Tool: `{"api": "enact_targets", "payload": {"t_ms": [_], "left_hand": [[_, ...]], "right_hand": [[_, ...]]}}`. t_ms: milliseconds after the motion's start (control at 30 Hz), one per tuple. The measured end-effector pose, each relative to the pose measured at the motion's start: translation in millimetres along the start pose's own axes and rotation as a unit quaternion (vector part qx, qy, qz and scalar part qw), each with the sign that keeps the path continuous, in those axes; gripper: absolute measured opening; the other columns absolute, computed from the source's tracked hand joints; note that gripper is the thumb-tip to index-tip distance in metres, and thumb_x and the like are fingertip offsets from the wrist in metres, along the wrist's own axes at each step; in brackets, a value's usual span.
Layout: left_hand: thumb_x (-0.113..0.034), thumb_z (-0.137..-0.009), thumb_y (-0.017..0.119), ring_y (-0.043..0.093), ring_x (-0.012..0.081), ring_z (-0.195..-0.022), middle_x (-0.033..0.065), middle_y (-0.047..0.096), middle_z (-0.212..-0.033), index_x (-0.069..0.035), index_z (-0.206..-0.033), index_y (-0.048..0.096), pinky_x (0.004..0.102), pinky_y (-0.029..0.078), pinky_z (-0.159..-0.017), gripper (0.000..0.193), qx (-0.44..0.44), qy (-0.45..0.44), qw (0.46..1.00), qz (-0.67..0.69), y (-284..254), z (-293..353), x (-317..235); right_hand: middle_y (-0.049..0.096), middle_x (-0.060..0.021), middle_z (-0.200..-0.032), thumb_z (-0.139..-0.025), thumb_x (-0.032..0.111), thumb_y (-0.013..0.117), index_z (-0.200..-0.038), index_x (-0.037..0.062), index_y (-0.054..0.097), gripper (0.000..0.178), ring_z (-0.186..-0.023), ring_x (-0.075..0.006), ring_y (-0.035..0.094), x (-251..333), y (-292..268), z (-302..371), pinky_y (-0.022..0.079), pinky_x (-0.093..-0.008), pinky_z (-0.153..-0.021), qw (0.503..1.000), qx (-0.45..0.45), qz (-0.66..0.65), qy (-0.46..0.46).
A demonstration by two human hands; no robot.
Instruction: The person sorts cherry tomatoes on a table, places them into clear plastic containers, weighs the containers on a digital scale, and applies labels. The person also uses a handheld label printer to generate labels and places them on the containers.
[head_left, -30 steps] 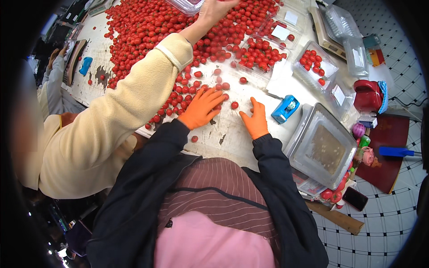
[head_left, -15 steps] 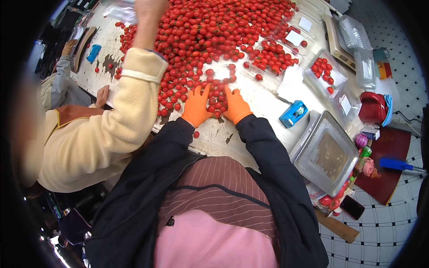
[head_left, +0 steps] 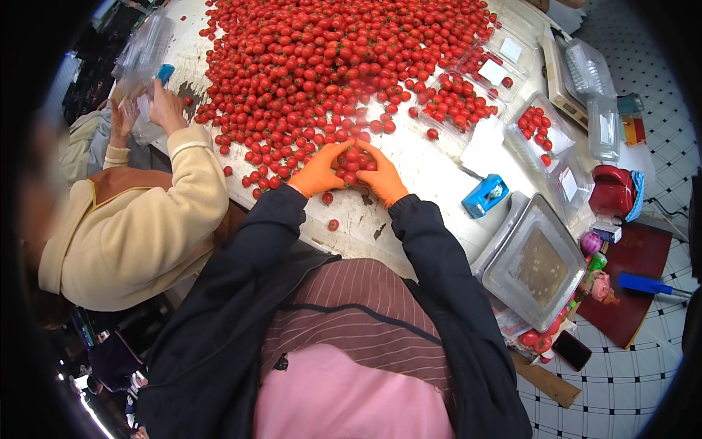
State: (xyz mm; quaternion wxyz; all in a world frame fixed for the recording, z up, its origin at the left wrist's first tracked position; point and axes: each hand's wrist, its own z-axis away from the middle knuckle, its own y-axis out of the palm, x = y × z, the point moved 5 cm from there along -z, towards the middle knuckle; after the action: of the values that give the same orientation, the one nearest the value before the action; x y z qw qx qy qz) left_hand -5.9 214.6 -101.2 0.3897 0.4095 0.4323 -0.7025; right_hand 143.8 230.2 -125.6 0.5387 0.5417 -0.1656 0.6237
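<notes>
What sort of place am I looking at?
Probably a produce packing room, perhaps a small one: a big heap of small tomatoes covers much of the table, clear boxes are at its right, some holding tomatoes, and a blue tape dispenser sits nearby.

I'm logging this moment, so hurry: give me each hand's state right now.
Left hand: curled, holding small red tomatoes between it and the other hand.
Right hand: curled, cupping the same tomatoes from the right.
</notes>
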Motion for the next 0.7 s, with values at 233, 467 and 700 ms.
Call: {"api": "enact_targets", "payload": {"t_ms": [233, 467, 700], "left_hand": [[0.007, -0.068, 0.071, 0.062, 0.0161, -0.094, 0.0121, 0.057, -0.120, -0.002, -0.140, 0.041, 0.0292, 0.054, -0.076, 0.078, 0.057, -0.103, 0.956, 0.270, 3, 6, -45], [0.002, -0.071, 0.069, 0.063, 0.0101, -0.079, 0.0058, 0.066, -0.098, -0.005, -0.137, 0.045, 0.0238, 0.050, -0.063, 0.071, 0.091, 0.063, 0.983, 0.149, 19, -55, -157], [-0.002, -0.075, 0.067, 0.063, 0.0105, -0.084, 0.0069, 0.065, -0.101, -0.005, -0.136, 0.047, 0.0254, 0.051, -0.069, 0.065, 0.138, 0.040, 0.981, 0.128, 62, -159, -181]], "right_hand": [[0.054, -0.0092, -0.122, -0.080, -0.011, 0.045, -0.134, 0.0078, 0.049, 0.058, -0.104, -0.0180, 0.058, 38, -1, 17, 0.053, -0.0291, -0.085, 0.995, -0.028, -0.088, -0.023], [0.056, -0.0099, -0.119, -0.073, -0.014, 0.043, -0.128, 0.0034, 0.054, 0.059, -0.102, -0.0166, 0.058, 130, -54, 27, 0.056, -0.0286, -0.078, 0.974, -0.123, -0.003, -0.188], [0.054, -0.0108, -0.120, -0.089, 0.005, 0.049, -0.131, 0.0071, 0.051, 0.041, -0.103, -0.0213, 0.059, 178, -142, 33, 0.057, -0.0367, -0.079, 0.967, -0.236, 0.004, -0.098]]}}
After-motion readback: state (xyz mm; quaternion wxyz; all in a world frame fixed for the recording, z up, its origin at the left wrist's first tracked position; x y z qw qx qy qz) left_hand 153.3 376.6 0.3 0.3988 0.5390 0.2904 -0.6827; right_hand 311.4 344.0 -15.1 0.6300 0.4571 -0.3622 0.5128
